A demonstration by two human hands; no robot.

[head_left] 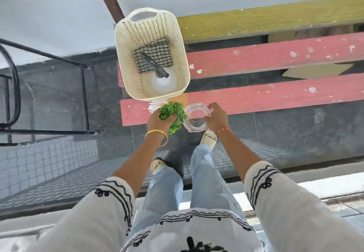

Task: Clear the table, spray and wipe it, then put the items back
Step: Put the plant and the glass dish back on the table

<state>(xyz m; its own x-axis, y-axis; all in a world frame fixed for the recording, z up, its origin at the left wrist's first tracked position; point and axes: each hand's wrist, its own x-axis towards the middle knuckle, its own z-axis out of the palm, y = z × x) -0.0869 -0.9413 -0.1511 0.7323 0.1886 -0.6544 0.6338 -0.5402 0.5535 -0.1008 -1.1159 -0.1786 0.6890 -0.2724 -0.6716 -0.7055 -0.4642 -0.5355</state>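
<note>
sleeves: I see both arms reaching forward and down from white sleeves (102, 208) with black trim, forearms bare, elbows slightly bent.
left hand: left hand (158, 121) palm down, knuckles up, fingers curled round a bunch of green plant sprigs (173, 114); gold bangle (156, 136) on the wrist.
sprigs: held just above the near edge of the tabletop, touching the left side of the glass; stems trail down toward the wrist.
right hand: right hand (216, 119) comes in from the right, thumb and fingers pinching the rim of a clear faceted glass vase (196, 119); thin red thread band on that wrist.
vase: seen from above, mouth up; it overlaps the near red plank edge. I can't tell if it rests on the plank or is lifted off it.
tabletop: slatted tabletop (275, 96), red planks near, yellow planks farther, paint chipped, gaps showing dark floor below.
basket: cream perforated plastic basket (126, 55) sits on the left end of the planks, just beyond the sprigs.
basket contents: white spray bottle (162, 81) with black trigger head upright at the near side; checked cloth (157, 49) folded behind it.
far left: black metal chair frame (82, 86) beside the tabletop, well apart from the hands.
</note>
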